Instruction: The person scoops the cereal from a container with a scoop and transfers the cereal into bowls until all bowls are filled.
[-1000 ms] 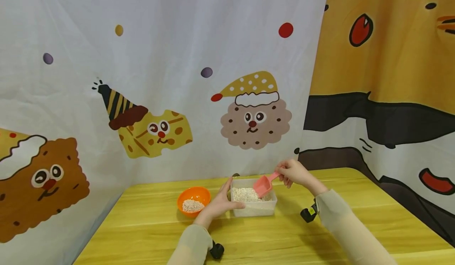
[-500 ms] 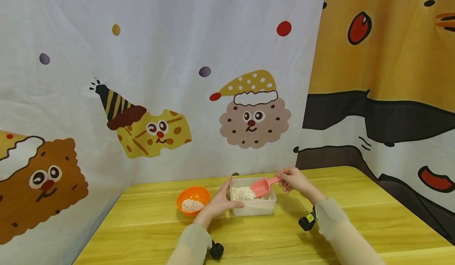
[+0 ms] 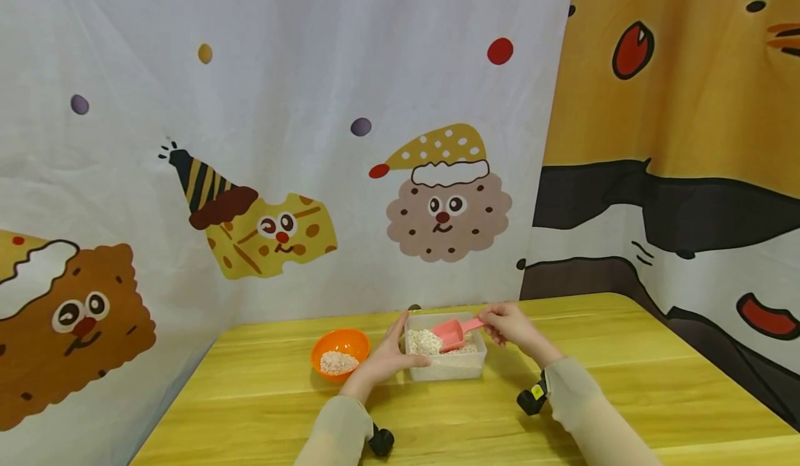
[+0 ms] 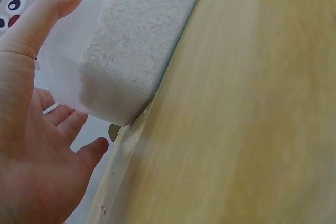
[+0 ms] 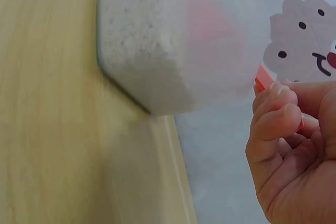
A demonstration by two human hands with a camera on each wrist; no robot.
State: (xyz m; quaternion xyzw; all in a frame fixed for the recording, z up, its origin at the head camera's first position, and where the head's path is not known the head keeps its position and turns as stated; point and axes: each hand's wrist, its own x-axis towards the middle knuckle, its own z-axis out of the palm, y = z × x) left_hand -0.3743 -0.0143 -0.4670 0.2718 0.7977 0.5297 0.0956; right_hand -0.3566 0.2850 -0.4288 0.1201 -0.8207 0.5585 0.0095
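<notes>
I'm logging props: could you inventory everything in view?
Wood-grain table: 1, yellow, before the person
Printed cloth backdrop: count unclear, mainly white and orange, behind the table
Rectangular translucent plastic container: 1, whitish, on the table
Round bowl: 1, orange, left of the container
Flaky heaps: 2, pale, in container and bowl
Plastic scoop: 1, pink, inside the container
Wrist devices: 2, black, one per wrist
Sleeves: 2, pale, one per arm
Left hand: 1, bare, at the container's left end
Right hand: 1, bare, pinching the scoop
</notes>
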